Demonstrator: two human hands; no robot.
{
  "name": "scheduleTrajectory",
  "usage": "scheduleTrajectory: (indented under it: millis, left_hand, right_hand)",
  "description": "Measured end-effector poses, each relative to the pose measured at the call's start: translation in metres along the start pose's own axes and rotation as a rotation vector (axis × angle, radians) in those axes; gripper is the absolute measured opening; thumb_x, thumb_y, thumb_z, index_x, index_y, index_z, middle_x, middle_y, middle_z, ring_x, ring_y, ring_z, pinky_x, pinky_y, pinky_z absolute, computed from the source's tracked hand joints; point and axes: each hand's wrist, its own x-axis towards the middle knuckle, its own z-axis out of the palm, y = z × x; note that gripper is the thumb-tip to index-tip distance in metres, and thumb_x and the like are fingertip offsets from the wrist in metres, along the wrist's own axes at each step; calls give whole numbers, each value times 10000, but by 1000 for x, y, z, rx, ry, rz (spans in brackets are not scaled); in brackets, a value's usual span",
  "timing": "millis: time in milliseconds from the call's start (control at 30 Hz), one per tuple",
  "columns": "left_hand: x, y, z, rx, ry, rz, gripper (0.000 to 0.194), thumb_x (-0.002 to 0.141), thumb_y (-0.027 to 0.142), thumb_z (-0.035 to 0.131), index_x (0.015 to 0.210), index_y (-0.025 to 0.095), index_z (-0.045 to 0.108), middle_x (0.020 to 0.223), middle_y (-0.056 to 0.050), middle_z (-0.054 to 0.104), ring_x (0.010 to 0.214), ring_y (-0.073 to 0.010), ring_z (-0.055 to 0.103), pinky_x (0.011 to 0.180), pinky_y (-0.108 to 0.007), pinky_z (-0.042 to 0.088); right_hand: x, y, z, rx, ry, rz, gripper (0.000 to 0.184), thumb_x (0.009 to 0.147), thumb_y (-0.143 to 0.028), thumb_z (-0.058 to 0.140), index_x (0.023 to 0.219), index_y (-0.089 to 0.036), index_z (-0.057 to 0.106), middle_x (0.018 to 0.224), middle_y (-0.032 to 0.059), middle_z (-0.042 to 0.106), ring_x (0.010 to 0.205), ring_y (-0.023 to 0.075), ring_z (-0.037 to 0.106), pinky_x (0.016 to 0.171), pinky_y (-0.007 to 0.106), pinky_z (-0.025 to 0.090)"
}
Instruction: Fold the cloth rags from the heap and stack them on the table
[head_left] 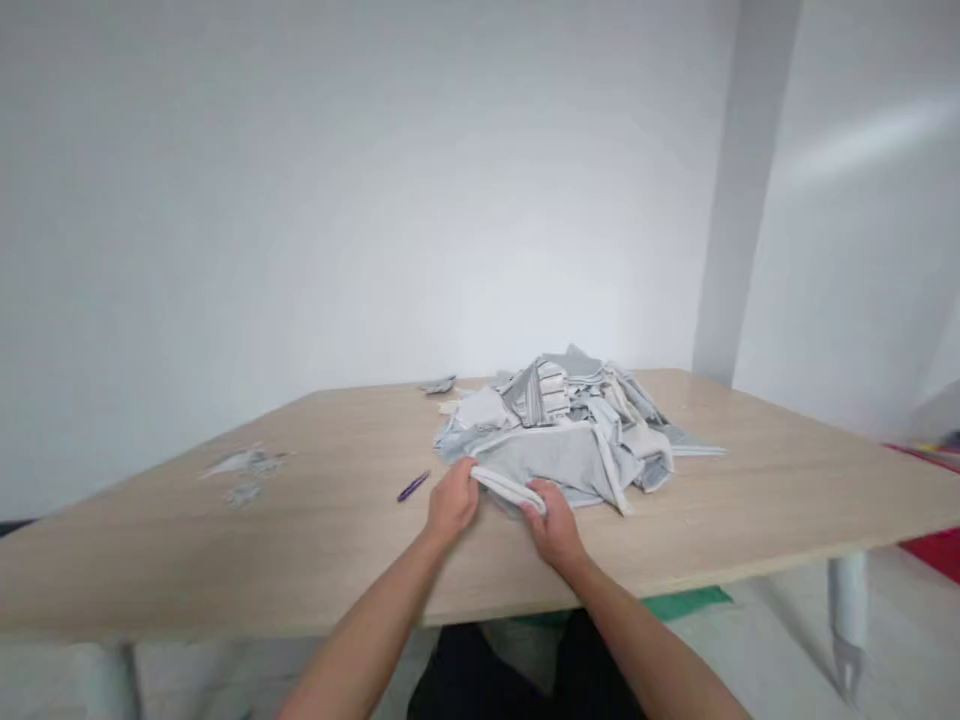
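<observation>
Between my two hands stretches the white hem of a grey cloth point(508, 487). My left hand point(453, 500) is closed around its left end, fingers wrapped over the edge. At the other end, my right hand point(555, 520) pinches the hem between thumb and fingers. Just beyond lies a heap of grey, white and striped cloths point(555, 440), crumpled over one another. The held cloth touches the front of this heap, and where it ends is hidden. A purple pen point(413, 486) rests on the table left of my left hand.
The wooden table point(337, 550) runs up to a white wall point(450, 200). Small whitish scraps point(247, 463) lie on its left side, and a small grey cloth piece point(437, 385) near the back edge. Something green point(686, 603) is on the floor below, something red point(937, 553) at right.
</observation>
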Motion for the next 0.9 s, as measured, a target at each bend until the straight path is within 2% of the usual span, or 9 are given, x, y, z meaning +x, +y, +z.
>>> scheduleTrajectory:
  millis: [133,233,433,533,600,767,900]
  left_hand:
    - [6,20,-7,45,34,-4,336,904,218,361,1180,207,551,1125,-63,647,1015,-216,601,844,-306,426]
    - [9,35,-14,84,57,25,325,912,252,363,1168,211,558,1084,-61,663,981,-217,618,798,-296,428]
    - [18,44,-31,78,165,90,304,878,223,404,1132,192,568,1075,-68,665,977,-216,616,807,-297,438]
    - [30,47,-49,50,215,154,263,868,221,416,1063,185,589,1032,-69,665,970,-211,608,827,-296,441]
    - [40,55,-65,23,269,220,254,866,224,421,1049,184,593,1027,-68,661,972,-208,602,839,-297,442]
    - [64,95,-114,-71,442,344,243,851,213,438,1011,176,616,1001,-66,665,944,-192,600,837,-284,442]
    - [79,129,-153,-172,582,385,209,819,207,475,951,167,632,918,-39,666,867,-171,601,800,-265,446]
  right_hand:
    - [2,-5,3,-90,-50,-12,463,811,-325,611,1231,-144,538,1257,163,584,1193,295,513,1039,523,334]
    - [2,-11,0,-82,-85,-13,369,809,-250,578,1175,-207,600,1257,115,600,1192,284,526,1072,540,274]
    - [15,-24,-23,6,100,66,291,824,-226,482,1069,-169,630,1051,110,684,1031,249,613,992,460,390]
    - [46,-32,-46,25,205,100,225,840,-265,460,953,-152,619,877,83,678,842,220,622,804,373,479]
    - [75,-39,-66,39,271,108,197,853,-288,445,884,-160,591,784,48,640,746,194,588,694,315,471]
    - [157,-71,-116,59,382,56,158,861,-303,440,841,-182,539,749,4,567,717,162,512,677,274,412]
    - [206,-108,-150,81,535,-100,159,864,-320,467,769,-196,500,700,-22,503,672,150,451,644,266,371]
